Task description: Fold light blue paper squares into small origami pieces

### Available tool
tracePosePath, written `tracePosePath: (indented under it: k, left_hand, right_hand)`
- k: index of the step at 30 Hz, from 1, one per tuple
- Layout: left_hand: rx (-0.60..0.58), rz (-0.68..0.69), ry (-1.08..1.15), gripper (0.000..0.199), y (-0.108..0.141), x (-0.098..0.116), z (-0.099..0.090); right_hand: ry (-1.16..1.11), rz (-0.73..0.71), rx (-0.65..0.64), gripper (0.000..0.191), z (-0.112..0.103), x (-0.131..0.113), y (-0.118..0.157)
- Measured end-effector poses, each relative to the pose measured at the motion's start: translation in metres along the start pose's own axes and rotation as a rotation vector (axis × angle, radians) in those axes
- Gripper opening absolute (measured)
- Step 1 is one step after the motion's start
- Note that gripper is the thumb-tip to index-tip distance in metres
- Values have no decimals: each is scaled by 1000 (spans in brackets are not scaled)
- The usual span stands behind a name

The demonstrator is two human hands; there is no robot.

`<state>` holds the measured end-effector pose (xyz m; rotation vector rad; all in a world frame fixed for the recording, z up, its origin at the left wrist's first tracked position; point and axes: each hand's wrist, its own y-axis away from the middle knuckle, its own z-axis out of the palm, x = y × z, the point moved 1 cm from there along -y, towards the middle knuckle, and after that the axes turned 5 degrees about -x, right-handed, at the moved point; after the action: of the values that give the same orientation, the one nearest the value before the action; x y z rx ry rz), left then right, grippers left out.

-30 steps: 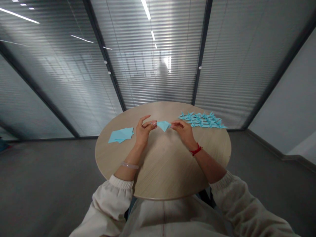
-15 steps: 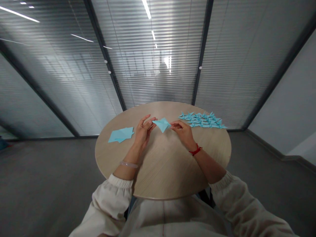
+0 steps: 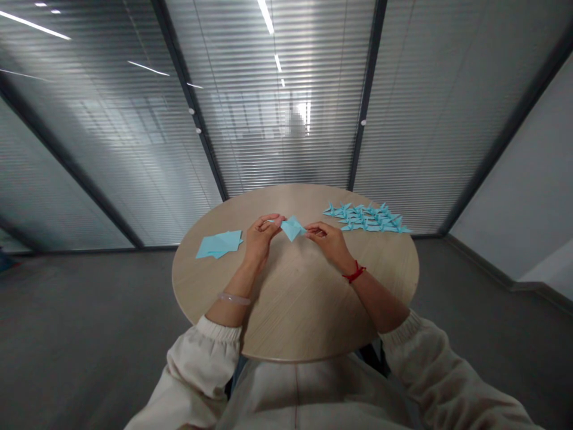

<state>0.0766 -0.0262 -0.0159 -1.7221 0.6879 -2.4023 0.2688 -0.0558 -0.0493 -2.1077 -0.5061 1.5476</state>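
Note:
Between my hands, above the middle of the round table, is a partly folded light-blue origami paper point(image 3: 293, 229), diamond-shaped with pointed sides. My left hand point(image 3: 262, 235) pinches its left side between thumb and fingers; a small blue tip shows behind those fingers. On the right, my right hand point(image 3: 330, 240) grips the other point with thumb and fingertips. The fingers hide both ends of the paper. Near the table's far right edge lie rows of folded blue paper cranes point(image 3: 369, 218). Left of my left hand rests a small stack of flat blue paper sheets point(image 3: 219, 243).
The round wooden table point(image 3: 308, 316) has its near edge close to my body. Glass panels with blinds point(image 3: 286, 149) stand just past its far edge. Grey floor point(image 3: 89, 310) surrounds it, and a pale wall point(image 3: 514, 197) rises at the right.
The held paper has shifted slightly left and looks narrower, its left point now behind my left fingers. My left fingers have curled in closer around it; my right hand followed a little left.

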Motion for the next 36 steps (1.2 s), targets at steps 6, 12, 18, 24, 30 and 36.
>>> tracePosePath:
  k: [6, 12, 18, 24, 30, 36]
  left_hand:
    - [41, 51, 50, 35, -4, -1, -6]
    - [85, 60, 40, 36, -6, -3, -13]
    - [143, 28, 59, 38, -7, -5, -15]
    - [154, 23, -38, 38, -9, -5, -17]
    - [194, 71, -141, 43, -8, -3, -16]
    - [218, 85, -219, 42, -8, -1, -17]
  right_hand:
    - [53, -3, -63, 18, 1, 2, 1]
    - [23, 48, -122, 21, -1, -1, 2]
    - [22, 57, -145, 26, -1, 3, 2]
    - [-60, 88, -122, 26, 1, 8, 1]
    - [39, 17, -89, 23, -1, 2, 1]
    - [228, -97, -55, 24, -3, -4, 1]
